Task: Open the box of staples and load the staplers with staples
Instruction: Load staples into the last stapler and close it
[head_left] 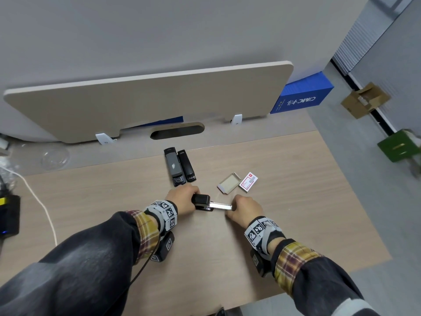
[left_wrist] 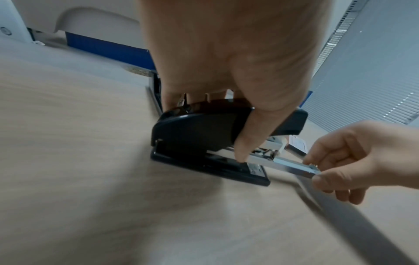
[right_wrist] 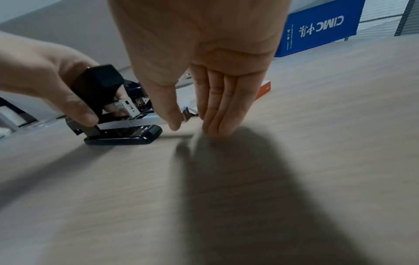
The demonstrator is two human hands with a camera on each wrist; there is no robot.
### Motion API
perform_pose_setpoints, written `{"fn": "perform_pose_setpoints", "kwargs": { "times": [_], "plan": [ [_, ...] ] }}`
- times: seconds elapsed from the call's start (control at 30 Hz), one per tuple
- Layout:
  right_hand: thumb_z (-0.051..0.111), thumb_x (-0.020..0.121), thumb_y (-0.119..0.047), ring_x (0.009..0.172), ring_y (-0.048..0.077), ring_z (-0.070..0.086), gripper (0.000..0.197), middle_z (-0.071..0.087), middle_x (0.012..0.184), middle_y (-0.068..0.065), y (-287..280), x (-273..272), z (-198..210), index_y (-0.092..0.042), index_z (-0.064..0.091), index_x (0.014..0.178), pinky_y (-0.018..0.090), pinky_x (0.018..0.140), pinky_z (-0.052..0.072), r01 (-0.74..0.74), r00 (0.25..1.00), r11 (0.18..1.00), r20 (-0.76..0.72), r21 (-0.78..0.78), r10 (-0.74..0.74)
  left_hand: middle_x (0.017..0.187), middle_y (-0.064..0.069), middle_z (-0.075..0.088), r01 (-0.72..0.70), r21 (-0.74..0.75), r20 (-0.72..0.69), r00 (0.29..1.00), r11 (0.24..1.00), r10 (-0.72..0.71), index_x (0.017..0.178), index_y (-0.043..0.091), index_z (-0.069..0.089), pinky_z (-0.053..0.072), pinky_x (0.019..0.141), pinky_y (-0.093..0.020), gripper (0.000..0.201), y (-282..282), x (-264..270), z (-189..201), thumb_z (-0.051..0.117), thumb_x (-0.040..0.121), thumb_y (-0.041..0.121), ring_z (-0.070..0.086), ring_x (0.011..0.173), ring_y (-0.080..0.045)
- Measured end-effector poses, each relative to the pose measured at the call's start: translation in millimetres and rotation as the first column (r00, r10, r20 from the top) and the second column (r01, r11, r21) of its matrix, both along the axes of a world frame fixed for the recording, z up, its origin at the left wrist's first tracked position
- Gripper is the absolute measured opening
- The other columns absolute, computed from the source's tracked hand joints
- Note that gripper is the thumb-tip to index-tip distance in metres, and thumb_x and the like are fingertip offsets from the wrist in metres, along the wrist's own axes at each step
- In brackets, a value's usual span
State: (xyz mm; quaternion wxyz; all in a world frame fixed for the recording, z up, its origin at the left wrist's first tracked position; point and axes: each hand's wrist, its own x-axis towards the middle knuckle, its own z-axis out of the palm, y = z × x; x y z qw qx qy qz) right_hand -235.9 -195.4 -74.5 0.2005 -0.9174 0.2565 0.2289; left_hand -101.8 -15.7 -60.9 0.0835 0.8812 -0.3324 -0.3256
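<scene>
A small black stapler (head_left: pixel 201 202) (left_wrist: pixel 204 136) (right_wrist: pixel 106 107) lies on the wooden desk (head_left: pixel 296 213). My left hand (head_left: pixel 182 198) (left_wrist: pixel 229 75) (right_wrist: pixel 45 84) grips its body from above. Its metal staple tray (head_left: pixel 220 205) (left_wrist: pixel 288 165) (right_wrist: pixel 145 122) sticks out to the right. My right hand (head_left: pixel 245 208) (left_wrist: pixel 353 161) (right_wrist: pixel 192 75) pinches the tray's tip between thumb and fingers. Two more staplers, a grey one (head_left: pixel 173 166) and a black one (head_left: pixel 186 165), lie side by side farther back. The open staple box tray (head_left: pixel 229 183) and its red and white sleeve (head_left: pixel 248 181) sit to the right.
A beige divider panel (head_left: pixel 148 103) stands at the desk's back edge with a cable slot (head_left: pixel 177 132) below it. A blue box (head_left: pixel 303 94) (right_wrist: pixel 317 26) stands back right. A white cable (head_left: pixel 41 201) and a black device (head_left: pixel 9 217) lie at the left.
</scene>
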Motion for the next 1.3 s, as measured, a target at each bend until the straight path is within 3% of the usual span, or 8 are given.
{"fn": "perform_pose_setpoints", "kwargs": {
  "times": [0.3, 0.5, 0.6, 0.73, 0.87, 1.03, 1.17, 1.3],
  "plan": [
    [0.056, 0.086, -0.022, 0.09, 0.032, 0.063, 0.019, 0.066, 0.097, 0.012, 11.9, 14.2, 2.6, -0.008, 0.067, 0.094, 0.029, 0.067, 0.045, 0.179, 0.979, 0.982, 0.084, 0.06, -0.184, 0.112, -0.008, 0.06, -0.062, 0.014, 0.036, 0.997, 0.998, 0.061, 0.11, 0.014, 0.064, 0.043, 0.083, -0.032, 0.036, 16.6, 9.1, -11.8, 0.071, 0.081, 0.034, 0.057, 0.106, -0.027],
    [0.052, 0.086, -0.021, 0.079, 0.028, 0.06, 0.02, 0.065, 0.078, 0.007, 28.5, 27.5, -3.3, -0.016, 0.071, 0.088, 0.029, 0.065, 0.044, 0.146, 0.963, 0.952, 0.182, 0.268, -0.199, 0.11, -0.009, 0.061, -0.12, -0.02, 0.067, 0.99, 0.993, 0.121, 0.107, 0.013, 0.065, 0.045, 0.083, -0.033, 0.034, 15.4, 7.4, -16.0, 0.07, 0.081, 0.035, 0.058, 0.105, -0.028],
    [0.05, 0.09, -0.022, 0.065, 0.022, 0.051, 0.027, 0.054, 0.061, -0.001, 31.8, 28.1, -15.6, -0.016, 0.063, 0.068, 0.033, 0.064, 0.045, 0.203, 0.925, 0.908, 0.233, 0.367, -0.301, 0.11, -0.009, 0.06, -0.126, -0.026, 0.084, 0.988, 0.992, 0.128, 0.106, 0.013, 0.064, 0.044, 0.082, -0.033, 0.033, 16.0, 7.5, -17.5, 0.069, 0.083, 0.035, 0.058, 0.104, -0.027],
    [0.053, 0.092, -0.025, 0.081, 0.022, 0.063, 0.024, 0.072, 0.082, 0.002, 45.5, 31.6, -23.2, -0.016, 0.075, 0.089, 0.032, 0.074, 0.051, 0.239, 0.889, 0.87, 0.264, 0.43, -0.374, 0.112, -0.009, 0.061, -0.121, -0.028, 0.096, 0.988, 0.992, 0.123, 0.106, 0.013, 0.064, 0.044, 0.083, -0.034, 0.033, 16.0, 7.8, -20.1, 0.069, 0.083, 0.036, 0.058, 0.106, -0.028],
    [0.055, 0.092, -0.025, 0.094, 0.022, 0.065, 0.023, 0.074, 0.096, 0.001, 49.1, 38.7, -26.8, -0.02, 0.075, 0.1, 0.034, 0.084, 0.052, 0.265, 0.876, 0.83, 0.238, 0.49, -0.42, 0.111, -0.01, 0.062, -0.12, -0.032, 0.104, 0.987, 0.992, 0.122, 0.107, 0.012, 0.063, 0.044, 0.083, -0.034, 0.035, 15.9, 9.5, -20.6, 0.069, 0.083, 0.038, 0.058, 0.106, -0.029],
    [0.059, 0.09, -0.024, 0.099, 0.016, 0.061, 0.019, 0.075, 0.095, 0.002, 40.2, 40.8, -22.7, -0.022, 0.076, 0.097, 0.034, 0.087, 0.051, 0.245, 0.886, 0.85, 0.249, 0.465, -0.392, 0.112, -0.01, 0.062, -0.115, -0.032, 0.099, 0.988, 0.993, 0.118, 0.107, 0.012, 0.062, 0.044, 0.083, -0.034, 0.035, 15.4, 9.9, -20.1, 0.069, 0.084, 0.037, 0.058, 0.106, -0.029],
    [0.067, 0.082, -0.014, 0.066, 0.008, 0.057, 0.012, 0.067, 0.065, -0.012, 38.6, 47.4, -26.2, -0.015, 0.079, 0.085, 0.031, 0.071, 0.052, 0.323, 0.826, 0.751, 0.215, 0.577, -0.52, 0.111, -0.01, 0.062, -0.106, -0.033, 0.107, 0.988, 0.994, 0.109, 0.106, 0.012, 0.062, 0.043, 0.082, -0.034, 0.035, 15.3, 9.8, -20.7, 0.069, 0.084, 0.037, 0.059, 0.105, -0.03],
    [0.058, 0.077, 0.005, 0.051, 0.013, 0.051, 0.019, 0.059, 0.051, 0.0, 40.3, 52.7, -26.0, 0.0, 0.072, 0.065, 0.025, 0.054, 0.042, 0.358, 0.78, 0.652, 0.17, 0.668, -0.602, 0.11, -0.01, 0.061, -0.092, -0.048, 0.13, 0.987, 0.995, 0.098, 0.106, 0.012, 0.062, 0.045, 0.083, -0.037, 0.035, 16.9, 7.8, -26.1, 0.068, 0.084, 0.039, 0.059, 0.103, -0.03]
  ]
}}
